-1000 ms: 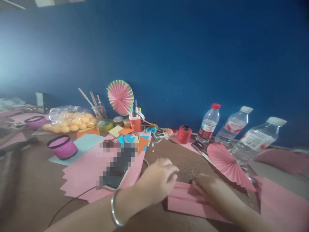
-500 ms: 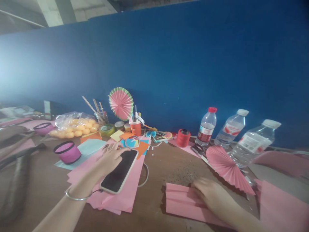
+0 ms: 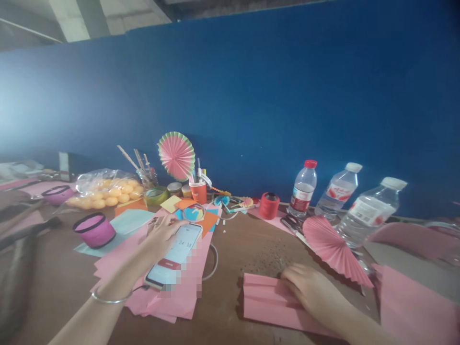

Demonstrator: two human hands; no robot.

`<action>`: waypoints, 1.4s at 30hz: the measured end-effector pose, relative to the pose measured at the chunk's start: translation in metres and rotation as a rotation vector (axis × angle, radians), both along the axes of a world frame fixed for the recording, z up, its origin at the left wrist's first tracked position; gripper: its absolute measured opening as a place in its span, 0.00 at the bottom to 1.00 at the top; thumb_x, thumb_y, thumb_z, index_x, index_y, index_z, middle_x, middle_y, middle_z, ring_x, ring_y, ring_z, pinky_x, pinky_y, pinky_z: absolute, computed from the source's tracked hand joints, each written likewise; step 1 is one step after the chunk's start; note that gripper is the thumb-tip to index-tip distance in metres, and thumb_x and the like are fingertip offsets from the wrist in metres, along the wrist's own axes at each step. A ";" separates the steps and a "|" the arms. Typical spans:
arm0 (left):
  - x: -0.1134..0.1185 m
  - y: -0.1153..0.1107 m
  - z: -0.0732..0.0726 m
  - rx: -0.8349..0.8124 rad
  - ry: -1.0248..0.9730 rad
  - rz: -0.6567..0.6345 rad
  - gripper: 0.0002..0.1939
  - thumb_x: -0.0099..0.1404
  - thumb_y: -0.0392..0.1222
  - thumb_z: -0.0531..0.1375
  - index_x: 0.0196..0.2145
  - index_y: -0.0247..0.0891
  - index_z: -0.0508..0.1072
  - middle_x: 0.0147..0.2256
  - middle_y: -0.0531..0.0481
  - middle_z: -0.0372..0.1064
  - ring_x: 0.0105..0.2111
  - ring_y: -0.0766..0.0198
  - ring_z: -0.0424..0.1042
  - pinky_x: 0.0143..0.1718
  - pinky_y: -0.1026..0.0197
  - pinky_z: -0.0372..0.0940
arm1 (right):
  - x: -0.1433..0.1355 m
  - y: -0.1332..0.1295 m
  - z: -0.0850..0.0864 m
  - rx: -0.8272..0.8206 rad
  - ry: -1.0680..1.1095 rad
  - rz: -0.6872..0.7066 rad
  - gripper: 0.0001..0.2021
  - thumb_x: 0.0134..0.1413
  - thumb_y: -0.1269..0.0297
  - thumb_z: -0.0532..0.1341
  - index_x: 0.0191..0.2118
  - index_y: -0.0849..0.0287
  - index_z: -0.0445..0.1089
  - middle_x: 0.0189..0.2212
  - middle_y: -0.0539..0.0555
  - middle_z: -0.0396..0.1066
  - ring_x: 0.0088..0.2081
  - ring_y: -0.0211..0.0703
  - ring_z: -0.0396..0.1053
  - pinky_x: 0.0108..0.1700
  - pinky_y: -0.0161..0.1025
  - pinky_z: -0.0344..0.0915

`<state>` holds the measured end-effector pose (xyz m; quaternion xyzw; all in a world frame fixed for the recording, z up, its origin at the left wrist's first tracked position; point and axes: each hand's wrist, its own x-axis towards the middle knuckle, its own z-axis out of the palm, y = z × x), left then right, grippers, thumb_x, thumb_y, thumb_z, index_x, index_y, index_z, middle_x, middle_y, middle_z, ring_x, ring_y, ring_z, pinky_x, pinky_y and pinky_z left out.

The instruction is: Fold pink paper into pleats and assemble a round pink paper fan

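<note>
My left hand [image 3: 163,235] reaches over the upper left part of a smartphone [image 3: 178,254], touching near its top edge with fingers apart. The phone lies flat on pink paper sheets [image 3: 183,306], its screen lit with digits and partly pixelated. A cable runs from its lower end. My right hand [image 3: 305,285] rests on a folded pink paper [image 3: 264,302], fingers closed at its upper edge; the fingertips are partly hidden. Right of that hand lies a pleated pink paper fan [image 3: 334,249].
Plastic bottles [image 3: 303,189] stand at the back right near scissors [image 3: 293,224] and a red thread spool [image 3: 269,206]. Left are a purple fabric band [image 3: 95,230], a bag of yellow balls [image 3: 111,189] and an orange cup [image 3: 198,191]. A blue wall [image 3: 233,96] rises behind.
The phone screen has gone from dark to lit, showing digits. Both hands stay in nearly the same places; the view has shifted slightly.
</note>
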<state>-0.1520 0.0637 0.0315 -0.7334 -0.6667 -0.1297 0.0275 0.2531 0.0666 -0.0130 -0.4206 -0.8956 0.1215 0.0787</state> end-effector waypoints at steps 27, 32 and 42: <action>0.181 -0.046 0.032 -0.097 -0.300 -0.555 0.13 0.61 0.42 0.57 0.45 0.43 0.67 0.43 0.49 0.66 0.43 0.59 0.65 0.46 0.57 0.59 | -0.001 -0.010 0.026 0.400 0.219 0.067 0.12 0.58 0.72 0.50 0.27 0.59 0.68 0.24 0.52 0.65 0.28 0.41 0.60 0.32 0.37 0.53; 0.194 -0.037 0.025 -0.087 -0.458 -0.533 0.09 0.64 0.37 0.53 0.37 0.42 0.73 0.31 0.52 0.69 0.32 0.65 0.67 0.36 0.63 0.61 | 0.000 -0.008 0.030 0.412 0.289 0.043 0.10 0.55 0.75 0.53 0.26 0.61 0.67 0.22 0.52 0.66 0.27 0.40 0.61 0.31 0.36 0.54; 0.201 -0.042 0.010 -0.116 -0.751 -0.388 0.08 0.60 0.38 0.57 0.33 0.42 0.76 0.28 0.52 0.70 0.29 0.66 0.68 0.30 0.66 0.61 | -0.007 -0.020 0.053 0.193 0.383 0.092 0.06 0.56 0.66 0.58 0.30 0.58 0.70 0.27 0.50 0.69 0.31 0.39 0.64 0.34 0.34 0.56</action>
